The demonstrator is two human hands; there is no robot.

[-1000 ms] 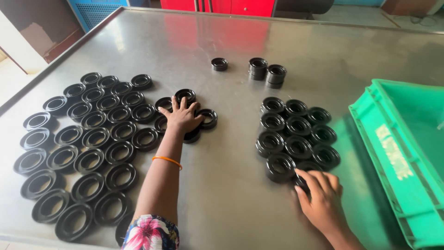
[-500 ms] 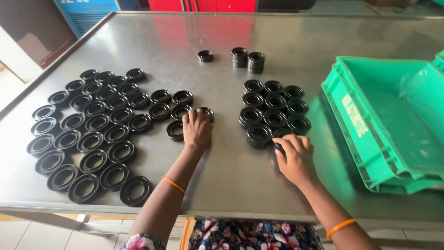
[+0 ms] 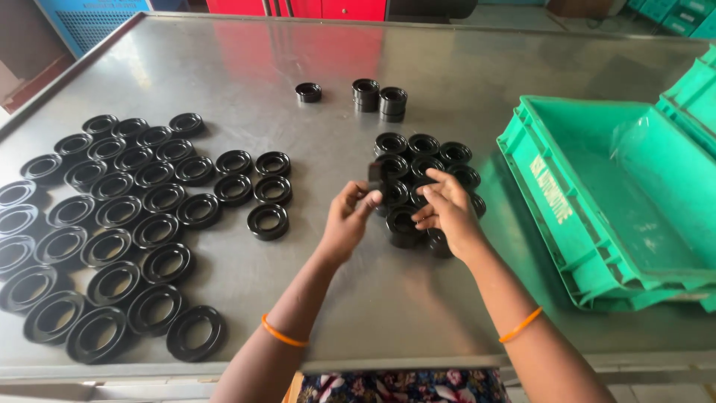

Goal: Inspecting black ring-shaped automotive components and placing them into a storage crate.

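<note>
Steel table (image 3: 462, 67) held green crates (image 3: 619, 194) at right, black rings (image 3: 134, 224) spread left. Both hands met above the small stack cluster (image 3: 421, 160) — left hand (image 3: 347, 220) pinching one ring (image 3: 377, 175), right hand (image 3: 447, 209) half-curled, apparently empty. Best gripped by the rim, kept level.

A factory workshop: steel worktable (image 3: 462, 67), rows of black rubber rings (image 3: 112, 224), green plastic crates (image 3: 597, 201).

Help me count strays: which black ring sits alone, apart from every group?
The small black ring at the table's far middle, left of the two short stacks; every other one touches neighbours.
</note>
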